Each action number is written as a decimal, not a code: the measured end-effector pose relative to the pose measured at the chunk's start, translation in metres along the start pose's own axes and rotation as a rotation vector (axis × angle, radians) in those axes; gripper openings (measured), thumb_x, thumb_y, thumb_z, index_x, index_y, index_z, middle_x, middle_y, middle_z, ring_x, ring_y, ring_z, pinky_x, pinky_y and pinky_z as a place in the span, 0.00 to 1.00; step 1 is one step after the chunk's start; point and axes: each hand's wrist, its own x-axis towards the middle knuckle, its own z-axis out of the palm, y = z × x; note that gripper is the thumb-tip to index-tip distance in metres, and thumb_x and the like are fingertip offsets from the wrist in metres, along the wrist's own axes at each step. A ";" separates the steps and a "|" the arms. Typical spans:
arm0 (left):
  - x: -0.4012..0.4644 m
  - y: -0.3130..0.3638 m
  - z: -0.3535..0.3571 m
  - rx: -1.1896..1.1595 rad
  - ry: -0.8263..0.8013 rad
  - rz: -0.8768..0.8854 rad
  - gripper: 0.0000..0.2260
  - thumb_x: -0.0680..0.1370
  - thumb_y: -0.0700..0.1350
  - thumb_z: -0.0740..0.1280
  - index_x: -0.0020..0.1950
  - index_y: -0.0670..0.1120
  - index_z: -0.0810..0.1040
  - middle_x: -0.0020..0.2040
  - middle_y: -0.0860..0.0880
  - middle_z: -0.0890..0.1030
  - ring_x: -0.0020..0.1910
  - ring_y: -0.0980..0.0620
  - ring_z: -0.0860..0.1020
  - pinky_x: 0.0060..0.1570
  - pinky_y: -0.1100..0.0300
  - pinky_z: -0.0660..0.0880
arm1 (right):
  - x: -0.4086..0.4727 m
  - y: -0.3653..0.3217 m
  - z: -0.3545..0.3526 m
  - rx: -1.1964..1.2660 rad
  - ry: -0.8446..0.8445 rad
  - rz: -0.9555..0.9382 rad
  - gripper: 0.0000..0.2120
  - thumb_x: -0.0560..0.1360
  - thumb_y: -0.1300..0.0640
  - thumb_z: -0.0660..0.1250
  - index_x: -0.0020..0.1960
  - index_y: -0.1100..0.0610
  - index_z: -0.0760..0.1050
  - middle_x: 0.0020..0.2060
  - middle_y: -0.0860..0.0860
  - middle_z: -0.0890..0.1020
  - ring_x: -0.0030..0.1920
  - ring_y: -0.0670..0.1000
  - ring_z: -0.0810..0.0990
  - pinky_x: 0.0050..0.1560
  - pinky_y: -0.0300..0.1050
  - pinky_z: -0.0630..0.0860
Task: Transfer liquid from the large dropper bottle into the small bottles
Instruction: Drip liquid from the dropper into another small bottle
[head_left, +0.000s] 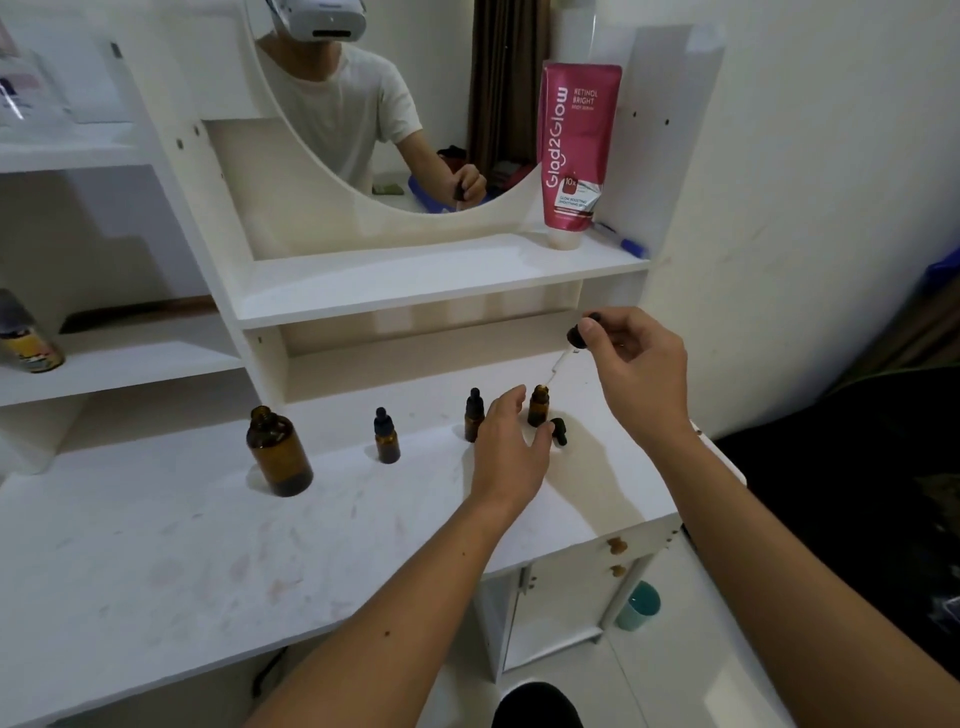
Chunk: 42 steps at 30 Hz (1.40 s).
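The large amber bottle (278, 453) stands uncapped on the white desk (208, 545) at the left. Three small amber bottles stand in a row: one capped (386, 437), one capped (474, 417) just left of my left hand, and one open (539, 406). My right hand (636, 371) pinches the black bulb of the large dropper (577, 338), whose glass tip points down into the open bottle's mouth. My left hand (511, 447) hovers beside that bottle with relaxed fingers, holding nothing. A small black dropper cap (559, 430) lies by my left fingertips.
A pink lotion tube (574, 150) and a blue pen (623, 241) sit on the shelf above, under a round mirror (374, 104). A spray can (28, 338) stands on the left shelf. The desk's right edge drops to a cabinet with a teal cup (640, 605) below.
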 end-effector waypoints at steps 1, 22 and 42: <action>0.003 -0.001 0.001 0.007 0.006 0.005 0.25 0.81 0.45 0.70 0.78 0.45 0.69 0.74 0.49 0.74 0.73 0.52 0.72 0.73 0.55 0.69 | 0.001 0.002 0.002 -0.001 -0.008 -0.001 0.06 0.81 0.56 0.72 0.56 0.56 0.84 0.44 0.45 0.88 0.48 0.42 0.87 0.55 0.38 0.82; 0.018 -0.010 0.010 0.013 0.072 0.050 0.10 0.83 0.44 0.68 0.64 0.48 0.79 0.52 0.61 0.82 0.51 0.65 0.79 0.54 0.74 0.71 | 0.003 0.026 0.027 -0.060 -0.175 0.124 0.03 0.80 0.55 0.73 0.52 0.53 0.84 0.41 0.44 0.89 0.45 0.41 0.87 0.49 0.31 0.80; -0.008 -0.005 -0.010 -0.003 -0.010 0.045 0.16 0.83 0.47 0.68 0.71 0.46 0.76 0.63 0.57 0.79 0.63 0.60 0.75 0.67 0.71 0.65 | 0.002 -0.010 0.015 -0.157 -0.128 -0.022 0.06 0.80 0.56 0.73 0.56 0.56 0.85 0.43 0.44 0.88 0.46 0.40 0.87 0.52 0.28 0.79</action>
